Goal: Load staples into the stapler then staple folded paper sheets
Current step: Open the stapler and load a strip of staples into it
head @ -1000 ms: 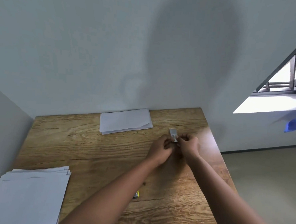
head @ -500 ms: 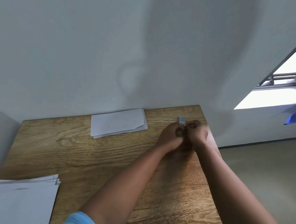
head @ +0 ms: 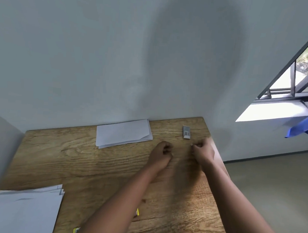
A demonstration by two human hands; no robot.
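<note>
A small grey staple box (head: 186, 132) lies on the wooden table (head: 96, 168) near its far right corner. My right hand (head: 202, 150) hovers just in front of the box, fingertips pinched on a tiny pale piece that looks like staples. My left hand (head: 163, 150) is curled into a loose fist to the left, and nothing shows in it. Folded paper sheets (head: 123, 135) lie against the wall. A yellow and black object (head: 137, 212), perhaps the stapler, is mostly hidden under my left forearm.
A stack of flat white sheets (head: 21, 211) sits at the table's near left corner. Walls close off the far side and the left side. The table's right edge drops to the floor (head: 271, 186). A window sill (head: 276, 111) is at the right.
Both hands were together on the staple box. Now the box lies alone on the table, and the hands have pulled back toward me and moved apart.
</note>
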